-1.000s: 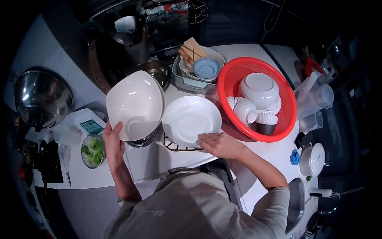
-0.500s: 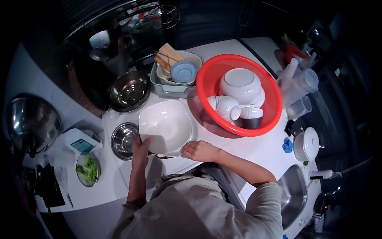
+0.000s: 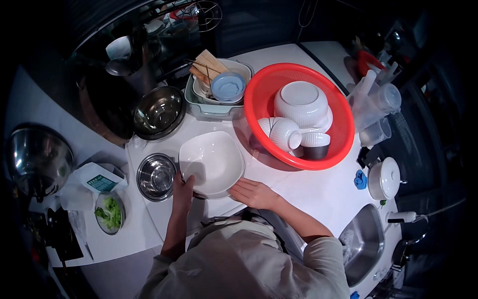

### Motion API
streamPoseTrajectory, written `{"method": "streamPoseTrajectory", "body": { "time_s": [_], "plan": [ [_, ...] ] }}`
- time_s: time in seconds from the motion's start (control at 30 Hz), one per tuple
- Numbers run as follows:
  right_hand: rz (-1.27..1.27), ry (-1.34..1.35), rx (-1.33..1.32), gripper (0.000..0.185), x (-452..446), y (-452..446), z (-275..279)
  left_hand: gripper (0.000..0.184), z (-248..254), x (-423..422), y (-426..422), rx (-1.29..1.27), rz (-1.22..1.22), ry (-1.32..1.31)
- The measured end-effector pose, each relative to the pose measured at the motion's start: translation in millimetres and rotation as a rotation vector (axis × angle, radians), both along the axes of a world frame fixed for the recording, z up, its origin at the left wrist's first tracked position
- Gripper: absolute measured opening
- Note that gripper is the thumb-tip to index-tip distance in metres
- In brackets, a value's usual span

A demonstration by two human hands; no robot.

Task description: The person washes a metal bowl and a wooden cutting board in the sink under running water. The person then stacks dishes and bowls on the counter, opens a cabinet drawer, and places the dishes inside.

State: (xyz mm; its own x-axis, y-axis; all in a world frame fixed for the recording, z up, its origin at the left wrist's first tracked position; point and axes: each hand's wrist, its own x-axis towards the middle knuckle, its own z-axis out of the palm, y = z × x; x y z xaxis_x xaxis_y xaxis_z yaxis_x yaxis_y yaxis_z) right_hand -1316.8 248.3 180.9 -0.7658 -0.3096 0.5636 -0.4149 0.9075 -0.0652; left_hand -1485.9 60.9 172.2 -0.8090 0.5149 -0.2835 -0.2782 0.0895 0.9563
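A rounded-square white bowl (image 3: 214, 157) is between my hands near the counter's front edge. A second white rim shows along its right side, and I cannot tell whether another bowl is nested under it. My left hand (image 3: 183, 188) grips the lower left rim, thumb on the inside and fingers hidden beneath. At the lower right edge, my right hand (image 3: 255, 193) holds the bowl's side with its fingers extended along it. Just left of the bowl sits a small steel bowl (image 3: 156, 177).
A red colander (image 3: 343, 144) holds several white ribbed bowls. Behind stand a dark metal bowl (image 3: 159, 113) and a grey-green basin (image 3: 215, 113) with dishes. Lettuce (image 3: 109, 214) in a bowl lies left. A lidded white pot (image 3: 384, 180) and a sink (image 3: 366, 244) are right.
The upper white bowl has shifted slightly right and down, settling level with the rim under it. My left hand moved right with it; my right hand's fingers have straightened along the side.
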Motion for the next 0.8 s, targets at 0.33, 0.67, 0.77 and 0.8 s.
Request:
{"method": "streamPoseTrajectory", "body": {
  "time_s": [0.33,0.67,0.77,0.8],
  "plan": [
    [-0.55,0.056,-0.774,0.026,5,12,-14,0.032,48,-7,11,-0.557,-0.167,0.126],
    [-0.514,-0.242,-1.77,0.04,-46,25,-65,0.044,21,-1,-1,-0.592,0.02,0.62],
    [-0.531,-0.301,-1.789,0.048,-56,25,-60,0.041,42,2,-8,-0.667,0.031,0.479],
    [-0.503,-0.349,-1.893,0.051,-59,24,-59,0.042,35,2,-14,-0.482,0.038,0.419]
  ]
}}
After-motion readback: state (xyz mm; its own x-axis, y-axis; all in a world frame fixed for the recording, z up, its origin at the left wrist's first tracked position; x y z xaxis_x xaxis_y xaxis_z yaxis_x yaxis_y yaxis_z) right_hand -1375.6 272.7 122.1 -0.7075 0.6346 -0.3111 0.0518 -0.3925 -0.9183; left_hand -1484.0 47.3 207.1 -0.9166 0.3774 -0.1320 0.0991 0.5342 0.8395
